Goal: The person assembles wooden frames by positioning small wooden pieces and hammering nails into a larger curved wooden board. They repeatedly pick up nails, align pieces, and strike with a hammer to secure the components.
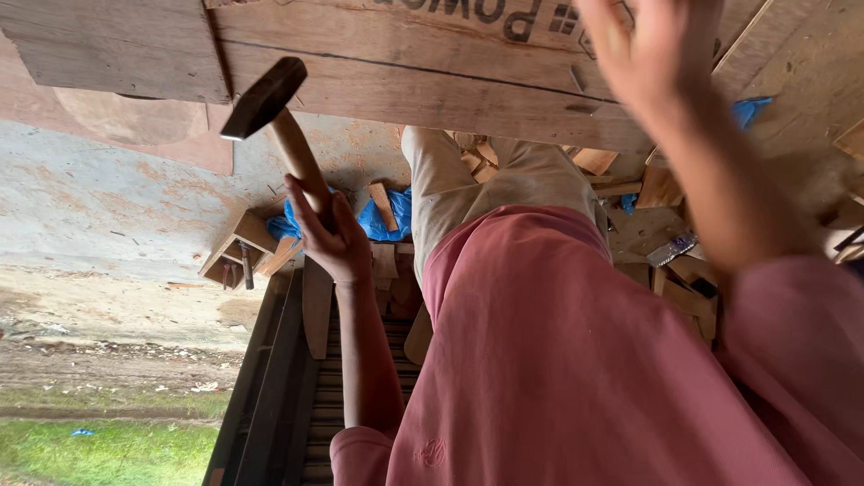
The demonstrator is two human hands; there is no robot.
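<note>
My left hand (335,238) grips the wooden handle of a hammer (264,97), whose dark metal head points up and to the left, just below a wide wooden plank (405,72). My right hand (650,54) is raised at the upper right, blurred, with its fingers spread and nothing in it, in front of the same plank. My pink sleeves, pink shirt and beige trousers (504,180) fill the middle and the lower right.
A small wooden box (241,252) and blue plastic sheeting (382,220) lie on the ground by my left hand. Wood offcuts (666,184) are scattered at the right. A dark slatted frame (279,387) runs below my left arm. Grass (108,450) shows at the lower left.
</note>
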